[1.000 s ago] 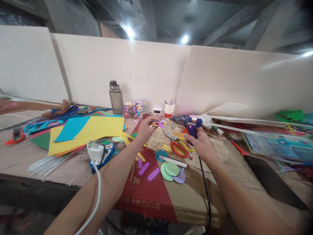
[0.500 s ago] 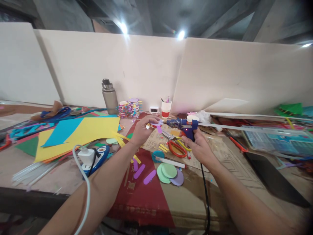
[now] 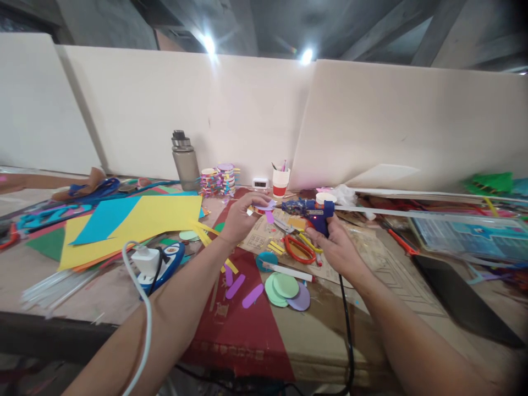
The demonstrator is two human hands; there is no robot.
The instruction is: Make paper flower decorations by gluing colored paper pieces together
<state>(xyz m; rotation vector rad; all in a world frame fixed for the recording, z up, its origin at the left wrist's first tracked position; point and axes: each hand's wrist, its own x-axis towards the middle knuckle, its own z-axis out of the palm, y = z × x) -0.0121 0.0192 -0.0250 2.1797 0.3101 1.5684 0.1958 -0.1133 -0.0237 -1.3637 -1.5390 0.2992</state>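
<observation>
My left hand (image 3: 244, 217) is closed around a purple paper disc (image 3: 268, 204), with a short purple strip (image 3: 269, 217) hanging from its near edge. My right hand (image 3: 337, 242) grips a blue glue gun (image 3: 318, 215) whose small red light is on. The gun's nozzle points left, right at the disc's edge; whether it touches I cannot tell. A long glue stick (image 3: 371, 211) runs out of the gun's back. Under the hands lie orange-handled scissors (image 3: 297, 250), a white marker (image 3: 291, 270), pale green paper discs (image 3: 284, 286) and loose purple strips (image 3: 252, 297).
Left are yellow paper sheets (image 3: 160, 214), a power strip (image 3: 173, 258) with a white plug, and clear glue sticks (image 3: 53, 291). A bottle (image 3: 185, 165), decorated paper cylinders (image 3: 225, 180) and a pen cup (image 3: 280, 184) stand behind. A dark phone-like slab (image 3: 462, 300) lies right. The gun's black cable (image 3: 347, 330) hangs frontward.
Both hands hold almost the same place, with the glue gun's nozzle still against or beside the purple disc. Only the camera view has shifted slightly.
</observation>
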